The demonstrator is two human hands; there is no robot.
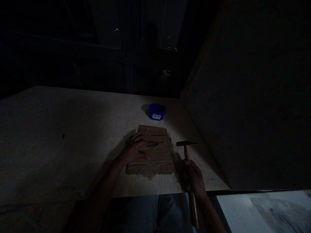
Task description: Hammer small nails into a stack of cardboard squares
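A brown stack of worn corrugated cardboard (pixel 157 158) lies on the pale tabletop in front of me. Across its upper middle runs a short row of small dark pieces (pixel 152 144), too dim to name; they may be nails or screws. My left hand (pixel 136 150) rests on the cardboard's left side, thumb and fingers apart, beside that row. To the right of the cardboard, my right hand (pixel 194 178) is wrapped around the wooden handle of a hammer (pixel 186 152). Its dark metal head is raised above the table, apart from the cardboard.
Beyond the cardboard stands a blue plastic container (pixel 157 112) with a white label; its inside is too dark to see. A dark upright panel (pixel 243 113) borders the table (pixel 73 136) on the right. Dark window panes stand behind. A pale surface (pixel 264 210) lies at lower right.
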